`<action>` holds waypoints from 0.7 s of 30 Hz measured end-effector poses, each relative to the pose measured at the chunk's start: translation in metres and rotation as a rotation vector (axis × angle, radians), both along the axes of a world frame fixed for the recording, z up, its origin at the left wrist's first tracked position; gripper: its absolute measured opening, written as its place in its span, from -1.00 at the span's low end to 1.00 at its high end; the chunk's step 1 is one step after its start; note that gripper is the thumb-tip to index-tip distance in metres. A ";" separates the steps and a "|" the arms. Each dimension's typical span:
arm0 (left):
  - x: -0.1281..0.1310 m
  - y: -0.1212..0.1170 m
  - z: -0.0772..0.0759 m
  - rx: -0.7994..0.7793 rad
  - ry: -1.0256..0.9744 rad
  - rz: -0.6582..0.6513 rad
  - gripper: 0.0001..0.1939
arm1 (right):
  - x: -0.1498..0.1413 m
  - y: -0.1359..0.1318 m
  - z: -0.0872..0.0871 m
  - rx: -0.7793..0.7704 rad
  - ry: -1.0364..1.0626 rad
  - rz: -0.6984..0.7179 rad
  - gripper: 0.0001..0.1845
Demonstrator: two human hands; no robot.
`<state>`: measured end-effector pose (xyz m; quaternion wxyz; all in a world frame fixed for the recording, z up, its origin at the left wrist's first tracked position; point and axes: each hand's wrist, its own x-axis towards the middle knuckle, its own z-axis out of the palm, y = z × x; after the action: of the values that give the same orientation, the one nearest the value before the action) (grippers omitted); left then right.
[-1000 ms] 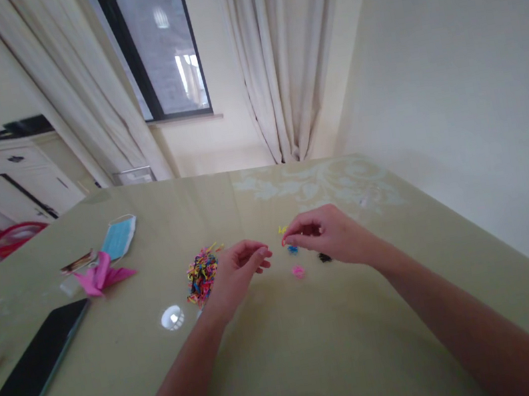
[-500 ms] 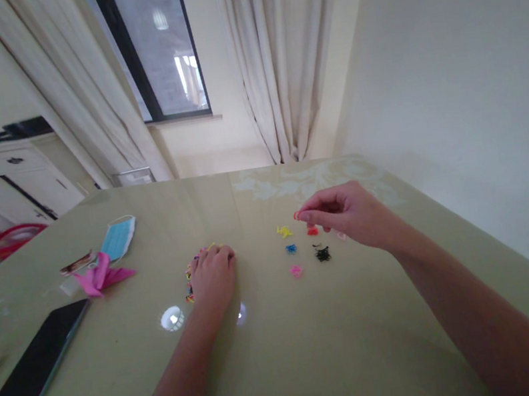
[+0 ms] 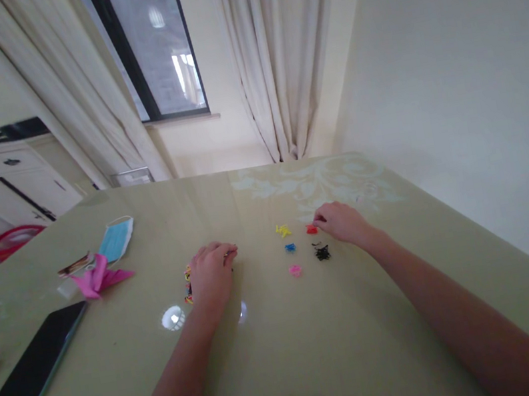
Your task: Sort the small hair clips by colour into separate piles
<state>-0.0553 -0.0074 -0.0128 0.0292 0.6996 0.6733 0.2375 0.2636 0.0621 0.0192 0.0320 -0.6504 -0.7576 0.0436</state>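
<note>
Small rubber bands lie in little piles sorted by colour. My left hand (image 3: 212,274) rests over a mixed-colour pile of rubber bands (image 3: 188,286), covering most of it. Between its thumb and finger shows a small dark rubber band (image 3: 227,254). Pinched fingertips of my right hand (image 3: 342,222) touch the edge of the red pile (image 3: 311,229); whatever they hold is too small to make out. Around it are a yellow pile (image 3: 283,230), a blue pile (image 3: 290,248), a pink pile (image 3: 296,271) and a black pile (image 3: 322,252).
On the left of the glossy table (image 3: 281,357) lie a dark-screened tablet (image 3: 33,365), a pink folded paper piece (image 3: 100,277) and a blue face mask (image 3: 117,240). A wall (image 3: 473,109) runs along the right side. Curtains (image 3: 281,53) hang beyond the far edge.
My right hand has come down, from holding a red band raised to touching the red pile. My left hand's fingertips have lifted slightly, showing a dark band. The pale pink band by my right hand is now hidden.
</note>
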 end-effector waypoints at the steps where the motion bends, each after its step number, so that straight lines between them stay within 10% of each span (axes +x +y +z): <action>1: 0.000 0.000 0.000 0.011 -0.014 -0.005 -0.72 | 0.000 -0.001 0.001 0.003 -0.004 -0.003 -0.74; 15: -0.005 0.003 0.000 0.021 -0.266 0.064 -0.76 | -0.029 -0.025 0.033 0.109 0.146 0.159 -0.75; 21: 0.004 0.004 0.003 -0.021 -0.773 -0.034 -0.68 | -0.055 -0.048 0.037 0.137 0.349 0.351 -0.83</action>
<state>-0.0516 -0.0030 -0.0098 0.2920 0.5691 0.6034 0.4763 0.2086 0.0145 0.0565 0.1983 -0.4879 -0.8430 0.1088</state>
